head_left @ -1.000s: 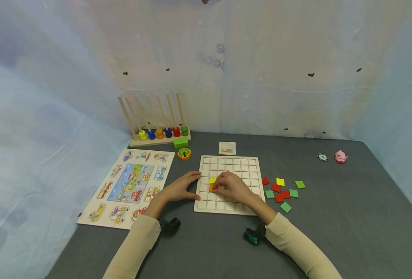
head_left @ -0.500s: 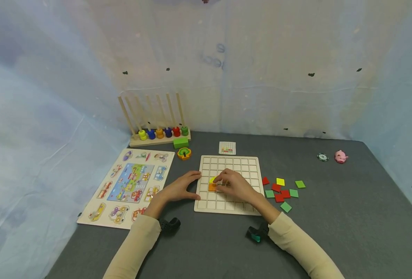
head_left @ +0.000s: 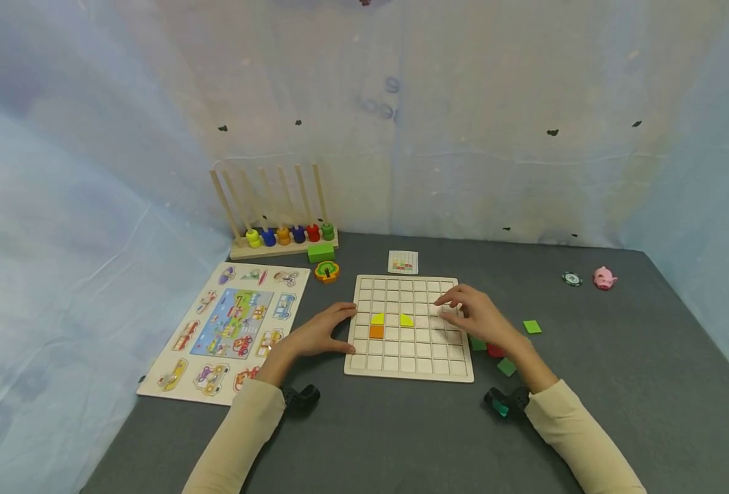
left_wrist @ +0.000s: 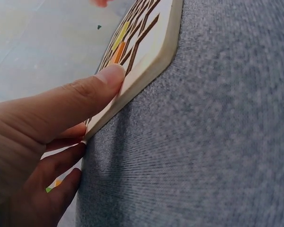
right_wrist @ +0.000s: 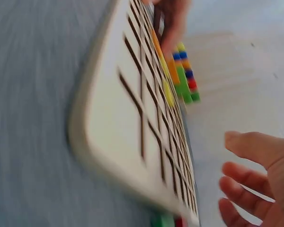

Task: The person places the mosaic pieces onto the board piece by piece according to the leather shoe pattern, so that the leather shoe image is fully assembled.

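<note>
Your grid board [head_left: 409, 329] lies flat on the table [head_left: 617, 398] between your hands: the fingers [head_left: 339, 314] of your left hand [head_left: 315, 334] press straight against its left edge, while your right hand [head_left: 478, 315] hovers over its right cells, fingers loosely spread and holding nothing. Left of those right fingers, three cells are filled: two yellow pieces [head_left: 391, 320] and an orange tile [head_left: 376, 332]. The loose tiles [head_left: 505, 357] lie partly hidden under your right wrist, so a careless sweep could scatter them, or knock the board and unseat the pieces.
</note>
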Available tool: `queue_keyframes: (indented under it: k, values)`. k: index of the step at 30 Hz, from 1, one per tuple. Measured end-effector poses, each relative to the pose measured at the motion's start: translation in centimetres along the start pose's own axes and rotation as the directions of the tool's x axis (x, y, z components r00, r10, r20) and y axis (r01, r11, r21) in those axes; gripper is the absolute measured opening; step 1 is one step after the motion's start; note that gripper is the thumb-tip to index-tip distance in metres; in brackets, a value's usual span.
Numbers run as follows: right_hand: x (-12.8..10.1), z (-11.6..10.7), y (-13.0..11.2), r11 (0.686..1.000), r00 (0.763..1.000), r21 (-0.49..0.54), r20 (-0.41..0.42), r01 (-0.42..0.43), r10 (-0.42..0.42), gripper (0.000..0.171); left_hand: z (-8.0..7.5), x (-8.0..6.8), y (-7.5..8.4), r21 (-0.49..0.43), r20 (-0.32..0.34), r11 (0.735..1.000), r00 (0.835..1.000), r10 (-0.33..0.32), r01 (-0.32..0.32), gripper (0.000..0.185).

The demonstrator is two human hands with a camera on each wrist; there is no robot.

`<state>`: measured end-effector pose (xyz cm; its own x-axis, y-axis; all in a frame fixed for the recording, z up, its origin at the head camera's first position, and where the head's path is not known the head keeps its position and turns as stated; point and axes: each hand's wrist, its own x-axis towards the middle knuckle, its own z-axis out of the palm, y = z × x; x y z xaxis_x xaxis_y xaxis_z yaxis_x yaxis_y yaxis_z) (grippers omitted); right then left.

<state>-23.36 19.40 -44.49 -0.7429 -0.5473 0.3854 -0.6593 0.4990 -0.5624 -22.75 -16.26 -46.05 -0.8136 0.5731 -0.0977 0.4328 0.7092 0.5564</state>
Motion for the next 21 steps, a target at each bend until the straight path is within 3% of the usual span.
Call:
queue_keyframes:
  k: [11,21]
  values:
    - [-4.4,-4.3,3.3,0.990,0.984,-0.053,0.115,-0.130,0.136,0.026,-0.1,0.0,0.1,-0.008,0.007,1.000,1.000,-0.001,0.001,0.081]
    - [-6.1,-5.6,4.5,0.975,0.970,-0.145,0.149,-0.170,0.191,0.033,-0.1,-0.1,0.1,-0.007,0.007,1.000,1.000,0.011,-0.011,0.081]
